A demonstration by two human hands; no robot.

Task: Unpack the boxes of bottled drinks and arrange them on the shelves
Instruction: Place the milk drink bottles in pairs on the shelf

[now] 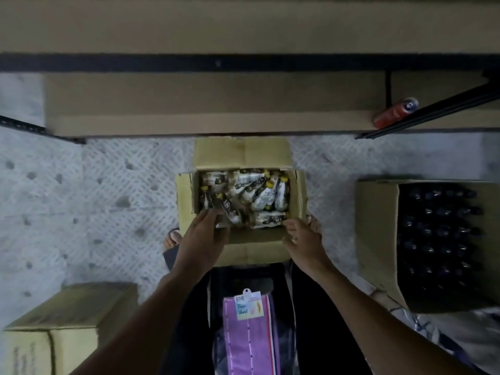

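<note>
1. The right hand grasps the near right corner of the middle box. The left hand reaches into its near left corner; its fingertips are hidden among the bottles, so I cannot tell its grip.
2. Three cardboard boxes stand on the floor: the open middle box, an open side box of upright dark bottles, and a closed box.
3. One red bottle lies on the shelf, partly behind a black rail.
4. The bottles lie jumbled on their sides, too tangled to count, with most yellow caps pointing away, towards the shelf.

matt cardboard box, glossy plastic bottles
</note>
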